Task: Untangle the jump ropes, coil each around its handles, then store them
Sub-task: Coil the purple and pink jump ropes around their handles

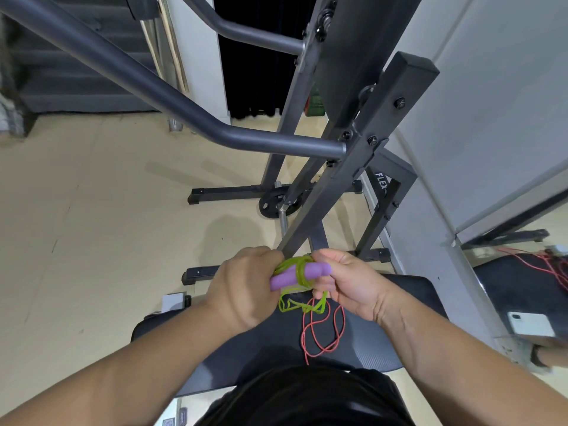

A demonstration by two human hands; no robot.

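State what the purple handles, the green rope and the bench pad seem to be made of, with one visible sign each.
The purple handles: likely soft foam or rubber, matte, no glare. The green rope: probably translucent plastic cord, glossy, light passes through. The bench pad: seemingly dark vinyl over padding, faint woven texture.

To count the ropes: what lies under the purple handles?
Loose loops of green plastic cord hang below the purple cylindrical handles; beneath, a thin red rope lies on the black padded bench. Its top end is hidden behind the right hand.

Green rope (302, 274) round purple handles (312, 269)
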